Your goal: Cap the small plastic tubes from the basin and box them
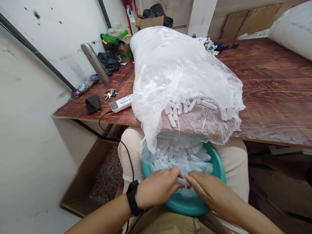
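Workroom with pale, marked walls and a dark wood-grain desk point(273, 94); clock positions read from the middle of the basin.

Nearest:
- Left hand point(156, 188), 9 o'clock: closed, thumb and fingers pinching a translucent tube point(181, 181) above the basin.
- Right hand point(209, 187), between 3 and 4: fingertips meet the tube's other end; whether they grip it cannot be told.
- Tube, handling: judged light, fairly stiff plastic, smooth enough to slip, not readily broken; best pinched about its mid-body, leaving both ends free.
- Teal basin point(220, 165), between the knees: loaded with similar loose pieces point(180, 154).
- Cardboard carton point(70, 191), 9 o'clock, low down: small clear pieces within.

Middle distance:
- Clear plastic bag point(168, 61), 12 o'clock: bulging, mouth draped over the desk edge, loose tubes showing through.
- Power strip point(123, 102), keys point(110, 93), between 10 and 11; flat black case point(93, 104), 10.

Farthest:
- Metal flask point(96, 63), between 10 and 11: tilted in view.
- Second white bag point(293, 31), between 1 and 2.
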Available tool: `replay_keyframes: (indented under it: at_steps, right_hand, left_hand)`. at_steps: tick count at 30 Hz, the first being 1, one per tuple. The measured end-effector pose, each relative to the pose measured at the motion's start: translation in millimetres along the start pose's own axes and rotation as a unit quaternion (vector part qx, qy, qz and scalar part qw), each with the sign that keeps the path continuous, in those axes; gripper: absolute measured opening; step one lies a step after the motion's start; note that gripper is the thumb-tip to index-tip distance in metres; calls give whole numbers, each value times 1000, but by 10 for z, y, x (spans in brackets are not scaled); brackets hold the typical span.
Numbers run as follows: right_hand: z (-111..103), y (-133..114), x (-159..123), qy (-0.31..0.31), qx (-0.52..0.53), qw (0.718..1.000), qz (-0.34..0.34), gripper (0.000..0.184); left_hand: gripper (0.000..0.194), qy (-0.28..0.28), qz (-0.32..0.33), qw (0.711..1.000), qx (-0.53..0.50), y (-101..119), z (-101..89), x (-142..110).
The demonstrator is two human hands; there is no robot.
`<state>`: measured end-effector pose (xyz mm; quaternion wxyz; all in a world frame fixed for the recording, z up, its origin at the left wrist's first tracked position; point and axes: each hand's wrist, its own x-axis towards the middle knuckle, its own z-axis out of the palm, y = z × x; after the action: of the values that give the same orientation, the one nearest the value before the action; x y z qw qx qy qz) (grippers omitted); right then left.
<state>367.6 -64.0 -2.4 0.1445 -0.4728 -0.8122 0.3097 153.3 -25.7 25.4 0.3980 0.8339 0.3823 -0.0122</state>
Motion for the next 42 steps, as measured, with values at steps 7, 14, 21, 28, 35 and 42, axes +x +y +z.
replay_keyframes:
  at_steps: [7, 14, 21, 28, 35, 42]
  right_hand:
    - [-42, 268, 697, -40, -68, 996, -46, 21]
    - [116, 182, 828, -47, -40, 997, -46, 30]
    - [-104, 294, 494, 59, 80, 995, 25, 27]
    - [-107, 112, -21, 168, 338, 913, 153, 31]
    - [59, -123, -100, 167, 294, 938, 73, 18]
    - [107, -91, -140, 272, 207, 938, 63, 19]
  left_hand:
    - [45, -90, -44, 976, 191, -40, 100, 334]
    - [22, -85, -29, 975, 202, -45, 53, 269]
    - [24, 19, -19, 1000, 17, -141, -126, 46]
    - [31, 62, -21, 988, -137, -131, -137, 19]
    - [38, 81, -101, 928, -348, -20, -147, 44]
    - [28, 101, -59, 957, -266, -4, -125, 26]
